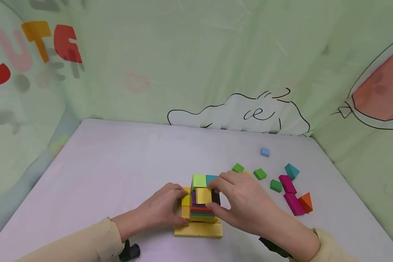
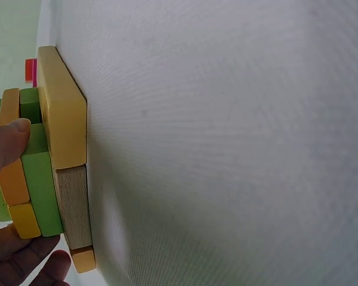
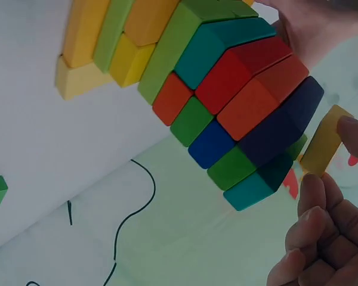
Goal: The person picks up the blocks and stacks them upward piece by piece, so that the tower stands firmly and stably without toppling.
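Observation:
A layered stack of coloured wooden blocks (image 1: 201, 210) rises near the table's front, on long pale yellow blocks (image 1: 198, 230). In the right wrist view its side shows teal, red, orange, green and blue blocks (image 3: 210, 145). My left hand (image 1: 158, 208) steadies the lower stack from the left. Its thumb and fingers span the orange, yellow and green blocks (image 2: 42, 190) in the left wrist view. Between thumb and forefinger, my right hand (image 1: 245, 200) pinches a small yellow block (image 3: 325, 140) close to the top, beside a light green block (image 1: 199, 181).
Loose blocks lie to the right: green cubes (image 1: 260, 174), magenta blocks (image 1: 294, 203), an orange triangular block (image 1: 306, 202) and a teal one (image 1: 292, 171). A light blue block (image 1: 265, 151) sits farther back. Printed fabric (image 1: 196, 65) hangs behind the table.

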The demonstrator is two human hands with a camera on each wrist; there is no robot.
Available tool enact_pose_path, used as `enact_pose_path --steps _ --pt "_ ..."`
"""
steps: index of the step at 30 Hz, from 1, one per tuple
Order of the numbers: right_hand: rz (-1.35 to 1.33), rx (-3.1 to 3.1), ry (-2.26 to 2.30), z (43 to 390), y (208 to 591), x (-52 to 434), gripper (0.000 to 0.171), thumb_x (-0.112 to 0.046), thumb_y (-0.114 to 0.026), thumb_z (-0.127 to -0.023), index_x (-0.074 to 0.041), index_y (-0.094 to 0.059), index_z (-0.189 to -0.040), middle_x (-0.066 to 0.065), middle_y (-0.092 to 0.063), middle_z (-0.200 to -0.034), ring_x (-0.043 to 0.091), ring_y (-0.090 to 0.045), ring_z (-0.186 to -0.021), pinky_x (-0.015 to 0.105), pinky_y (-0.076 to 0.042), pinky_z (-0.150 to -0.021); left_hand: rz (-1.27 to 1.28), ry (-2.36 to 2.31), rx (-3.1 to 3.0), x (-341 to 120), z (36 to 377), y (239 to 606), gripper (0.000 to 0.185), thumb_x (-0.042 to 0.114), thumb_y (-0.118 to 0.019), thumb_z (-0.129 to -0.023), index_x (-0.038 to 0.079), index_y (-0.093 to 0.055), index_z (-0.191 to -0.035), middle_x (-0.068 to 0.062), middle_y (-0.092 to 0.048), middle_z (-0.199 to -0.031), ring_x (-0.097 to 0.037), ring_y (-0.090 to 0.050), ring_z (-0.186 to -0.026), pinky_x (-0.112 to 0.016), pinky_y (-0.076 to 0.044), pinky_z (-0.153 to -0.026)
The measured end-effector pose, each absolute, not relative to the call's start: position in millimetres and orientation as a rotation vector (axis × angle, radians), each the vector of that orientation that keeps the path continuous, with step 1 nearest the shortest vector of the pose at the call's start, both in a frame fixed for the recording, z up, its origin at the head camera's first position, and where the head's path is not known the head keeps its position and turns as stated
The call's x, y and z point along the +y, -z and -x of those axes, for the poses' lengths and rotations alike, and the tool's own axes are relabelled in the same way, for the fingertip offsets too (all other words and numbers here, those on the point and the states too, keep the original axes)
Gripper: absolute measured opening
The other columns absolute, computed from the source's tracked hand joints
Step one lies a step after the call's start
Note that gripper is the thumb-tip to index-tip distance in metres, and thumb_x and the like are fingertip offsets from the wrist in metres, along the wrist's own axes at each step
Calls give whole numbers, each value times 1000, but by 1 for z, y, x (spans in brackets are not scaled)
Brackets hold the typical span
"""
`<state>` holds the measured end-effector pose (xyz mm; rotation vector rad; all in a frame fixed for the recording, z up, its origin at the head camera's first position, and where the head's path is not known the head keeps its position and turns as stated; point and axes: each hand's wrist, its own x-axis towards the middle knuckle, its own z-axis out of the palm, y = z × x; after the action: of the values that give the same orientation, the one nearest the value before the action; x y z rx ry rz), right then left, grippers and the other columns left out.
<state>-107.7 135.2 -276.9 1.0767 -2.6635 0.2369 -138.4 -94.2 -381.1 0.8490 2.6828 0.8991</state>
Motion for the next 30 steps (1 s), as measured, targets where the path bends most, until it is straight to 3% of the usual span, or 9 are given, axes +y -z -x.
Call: enact_pose_path --steps 17,24,27,30 --pt "-1090 -2722 -226 111 276 127 30 -32 -88 -78 -17 -72 -97 -10 -61 -80 4 -53 -77 21 -50 -66 -853 -897 2684 -94 138 381 67 27 -93 -72 -7 -68 -124 -14 -70 -121 -26 -59 -118 -42 -53 -105" --pt "-1049 -2753 -247 112 274 129 37 -40 -88 -79 -18 -71 -103 -10 -65 -88 4 -57 -78 21 -54 -68 -860 -893 2667 -94 138 380 66 28 -92 -72 -5 -68 -124 -13 -71 -121 -24 -59 -118 -42 -53 -105" --pt "-1055 -2737 -232 115 272 128 48 -47 -86 -79 -16 -69 -113 -7 -68 -100 8 -60 -89 26 -57 -77 -869 -894 2666 -94 138 380 65 28 -92 -73 -5 -69 -124 -12 -71 -121 -24 -59 -117 -41 -53 -104" --pt "-1074 -2769 -199 122 273 126 67 -56 -81 -81 -13 -64 -129 0 -67 -122 17 -60 -113 39 -57 -94 -869 -899 2662 -95 138 380 65 29 -92 -73 -5 -69 -123 -12 -70 -120 -24 -59 -116 -41 -54 -103"
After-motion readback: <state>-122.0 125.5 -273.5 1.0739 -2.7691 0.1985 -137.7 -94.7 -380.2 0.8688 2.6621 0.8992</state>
